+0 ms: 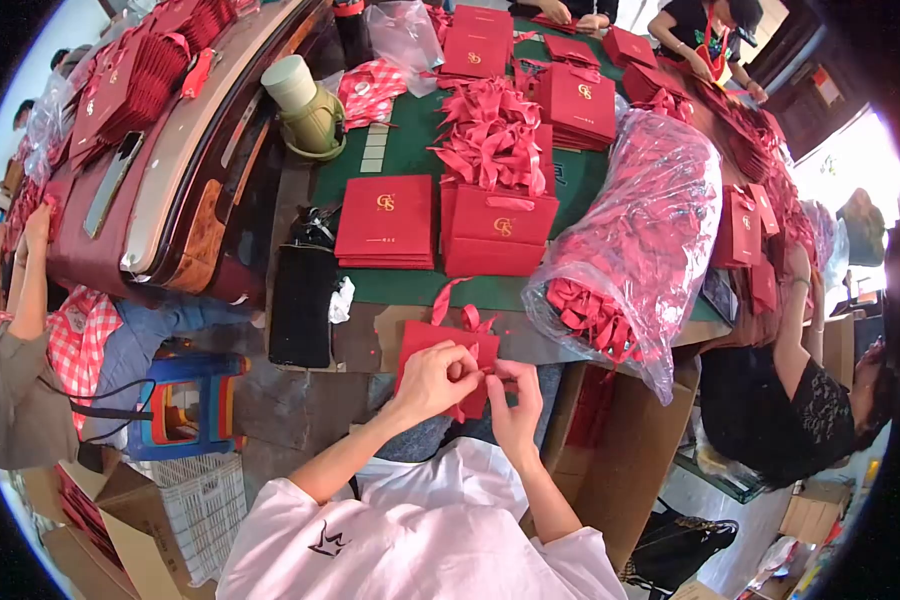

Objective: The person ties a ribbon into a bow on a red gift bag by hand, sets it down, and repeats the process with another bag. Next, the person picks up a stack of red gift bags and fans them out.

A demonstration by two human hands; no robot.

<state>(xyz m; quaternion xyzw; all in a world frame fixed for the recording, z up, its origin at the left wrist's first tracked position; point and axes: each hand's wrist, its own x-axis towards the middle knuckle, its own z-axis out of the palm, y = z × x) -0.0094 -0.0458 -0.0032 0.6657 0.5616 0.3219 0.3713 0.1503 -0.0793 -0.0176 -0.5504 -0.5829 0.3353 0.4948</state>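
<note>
A small red paper bag [410,345] is in front of me at the table's near edge, above my lap. Ribbon loops [453,297] stick up from its top. My left hand [432,382] lies across the bag, thumb and fingers pinched together at the ribbon. Close beside it, my right hand [516,408] pinches at the same ribbon, fingertips almost meeting those of the left. The bit of ribbon between the fingers is small and partly hidden. Ahead lie a flat stack of red bags [385,225] and another stack of red bags [500,235] topped with bunched ribbons [490,135].
A clear plastic sack [660,200] of red ribboned bags leans over the table's right side. A green jug [310,125] stands at the back left. Below right is a cardboard box [620,450]; a blue stool [195,405] is at left. Other people work around the table.
</note>
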